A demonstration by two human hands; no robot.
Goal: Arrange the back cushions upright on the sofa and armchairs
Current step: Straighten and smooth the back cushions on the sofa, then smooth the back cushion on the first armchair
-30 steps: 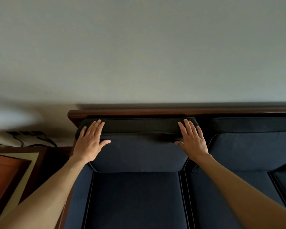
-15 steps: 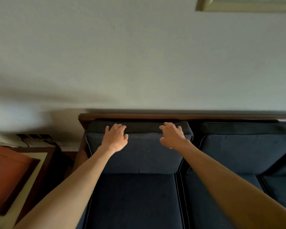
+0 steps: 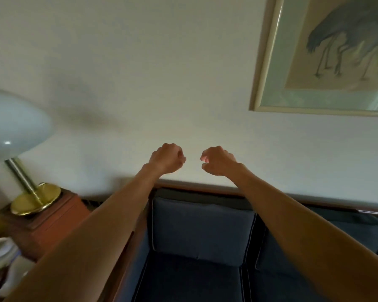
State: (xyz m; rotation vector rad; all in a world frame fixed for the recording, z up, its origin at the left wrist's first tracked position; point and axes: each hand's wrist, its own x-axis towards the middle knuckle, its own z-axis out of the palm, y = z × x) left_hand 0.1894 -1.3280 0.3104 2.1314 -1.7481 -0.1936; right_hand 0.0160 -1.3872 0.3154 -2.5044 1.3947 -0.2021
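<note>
The back cushion (image 3: 202, 227) now stands upright against the sofa's wooden rail (image 3: 194, 186); both hands have lifted off it, left hand (image 3: 167, 159) and right hand (image 3: 218, 161) curled empty above, so this one looks done

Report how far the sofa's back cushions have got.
Done: the end back cushion stands upright against the wooden back rail. In hand: nothing; left hand and right hand are raised, curled, touching no cushion. Left: the neighbouring cushion, partly hidden by the arm; armchairs are out of view.
</note>
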